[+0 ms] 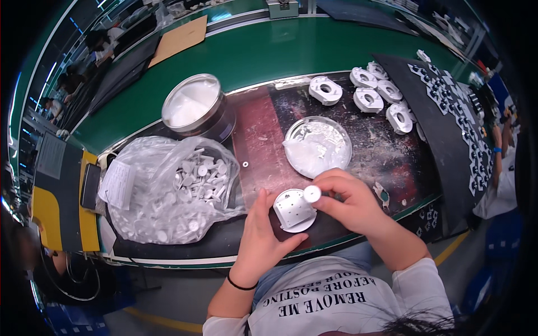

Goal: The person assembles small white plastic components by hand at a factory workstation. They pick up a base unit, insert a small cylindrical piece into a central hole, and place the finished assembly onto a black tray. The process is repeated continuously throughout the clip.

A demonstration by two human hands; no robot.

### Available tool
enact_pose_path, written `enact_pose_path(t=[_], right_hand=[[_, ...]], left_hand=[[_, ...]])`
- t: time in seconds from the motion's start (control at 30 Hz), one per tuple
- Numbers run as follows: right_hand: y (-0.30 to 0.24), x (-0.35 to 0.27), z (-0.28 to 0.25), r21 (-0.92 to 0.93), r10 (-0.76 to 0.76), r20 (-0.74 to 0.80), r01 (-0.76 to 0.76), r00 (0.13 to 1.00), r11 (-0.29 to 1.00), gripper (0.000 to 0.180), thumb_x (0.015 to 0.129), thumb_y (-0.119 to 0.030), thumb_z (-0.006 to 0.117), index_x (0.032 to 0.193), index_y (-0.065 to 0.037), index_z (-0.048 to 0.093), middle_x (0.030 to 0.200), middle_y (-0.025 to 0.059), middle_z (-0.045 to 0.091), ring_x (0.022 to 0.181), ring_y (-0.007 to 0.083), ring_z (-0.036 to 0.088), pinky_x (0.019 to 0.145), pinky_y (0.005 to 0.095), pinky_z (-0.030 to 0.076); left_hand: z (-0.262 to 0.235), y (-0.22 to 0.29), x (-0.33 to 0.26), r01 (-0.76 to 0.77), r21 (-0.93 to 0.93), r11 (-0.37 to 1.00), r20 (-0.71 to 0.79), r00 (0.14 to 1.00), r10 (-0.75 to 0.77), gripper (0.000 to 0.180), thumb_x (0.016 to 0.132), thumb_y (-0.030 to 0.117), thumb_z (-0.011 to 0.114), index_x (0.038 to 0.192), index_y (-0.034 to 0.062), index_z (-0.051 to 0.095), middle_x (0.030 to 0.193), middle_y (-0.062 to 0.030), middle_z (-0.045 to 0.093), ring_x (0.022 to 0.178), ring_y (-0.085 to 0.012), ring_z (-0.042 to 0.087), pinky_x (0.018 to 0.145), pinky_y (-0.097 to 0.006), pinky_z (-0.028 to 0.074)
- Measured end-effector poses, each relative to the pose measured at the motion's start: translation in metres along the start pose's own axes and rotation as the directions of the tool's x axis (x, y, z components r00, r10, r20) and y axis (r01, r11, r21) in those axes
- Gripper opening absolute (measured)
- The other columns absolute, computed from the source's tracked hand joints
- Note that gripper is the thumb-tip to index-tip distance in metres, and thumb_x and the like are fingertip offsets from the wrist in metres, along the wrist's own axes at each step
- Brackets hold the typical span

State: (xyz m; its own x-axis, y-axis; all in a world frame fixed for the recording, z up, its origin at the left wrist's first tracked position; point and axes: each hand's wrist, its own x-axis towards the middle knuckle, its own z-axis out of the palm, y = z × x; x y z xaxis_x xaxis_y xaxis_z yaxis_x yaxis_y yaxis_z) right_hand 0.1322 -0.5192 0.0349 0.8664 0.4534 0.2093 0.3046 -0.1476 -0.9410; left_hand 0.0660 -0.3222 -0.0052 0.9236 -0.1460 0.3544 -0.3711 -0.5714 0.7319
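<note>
My left hand [261,238] holds a white round plastic part [295,211] by its edge, fingers on its left side and thumb below. Small dark holes dot the flat face of this part. Between the thumb and fingers of my right hand [350,200] is a small white round-headed plastic piece [312,194], held over the upper right edge of the round part. Whether the two pieces touch, I cannot tell. Just beyond my hands stands a round metal dish [346,140] with a clear plastic bag and white bits in it.
To the left lies a clear plastic bag [151,162] of small white stemmed pieces. Behind it stands a large metal tin [224,120] with a white liner. Several white ring-shaped housings [368,101] sit at the back right, beside a black board [428,129] carrying rows of parts.
</note>
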Motion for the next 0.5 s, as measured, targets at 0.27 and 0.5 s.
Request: enact_pose_path(t=[0.27, 0.5], right_hand=[[0.012, 0.019, 0.024, -0.147, -0.025, 0.046, 0.031, 0.999, 0.989, 0.019, 0.081, -0.011, 0.065, 0.098, -0.005, 0.066, 0.085, 0.0075, 0.061, 0.084, 0.0215, 0.055, 0.076, 0.0326, 0.044], [0.013, 0.021, 0.025, -0.182, -0.005, 0.071, 0.017, 0.997, 0.983, 0.016, 0.082, -0.012, 0.066, 0.094, -0.002, 0.065, 0.088, 0.0071, 0.06, 0.087, 0.0192, 0.056, 0.078, 0.0307, 0.044]], left_hand=[[-0.001, -0.003, -0.001, -0.046, -0.002, 0.999, -0.003, 0.999, 0.046, 0.114, 0.063, 0.012, 0.082, 0.143, 0.0028, 0.002, 0.122, -0.0227, 0.051, 0.112, -0.0363, 0.052, 0.096, -0.043, 0.039], [0.0, -0.005, -0.004, -0.024, 0.044, 0.999, -0.007, 1.0, 0.024, 0.113, 0.064, 0.013, 0.081, 0.144, 0.0036, 0.002, 0.122, -0.0224, 0.052, 0.111, -0.0369, 0.052, 0.094, -0.044, 0.04]])
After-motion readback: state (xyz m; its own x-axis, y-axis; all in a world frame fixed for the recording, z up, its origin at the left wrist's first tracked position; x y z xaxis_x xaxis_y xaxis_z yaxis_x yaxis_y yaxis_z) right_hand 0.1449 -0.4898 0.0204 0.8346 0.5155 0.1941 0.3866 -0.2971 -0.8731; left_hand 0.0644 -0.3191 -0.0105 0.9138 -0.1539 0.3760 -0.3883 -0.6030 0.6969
